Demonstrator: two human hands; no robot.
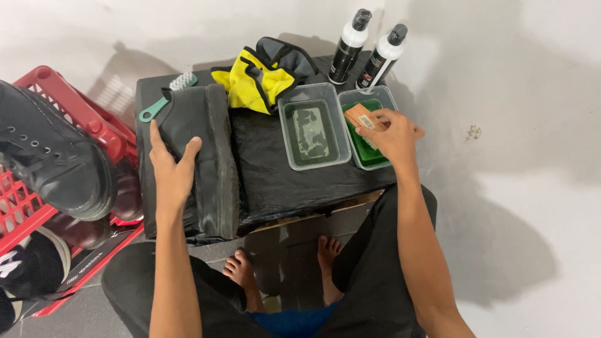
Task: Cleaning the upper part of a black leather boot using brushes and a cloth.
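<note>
Black-covered table (275, 181): left hand (172, 166) flat on boot (200, 156), fingers apart; right hand (391, 134) fingers clamped on brush (362, 117).

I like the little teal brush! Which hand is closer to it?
Left. The left hand rests on the black shoe just below the teal brush; the right hand is far across, over the green tub.

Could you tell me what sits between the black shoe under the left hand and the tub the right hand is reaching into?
In the head view, bare black table cover, then a clear tub of murky water.
</note>
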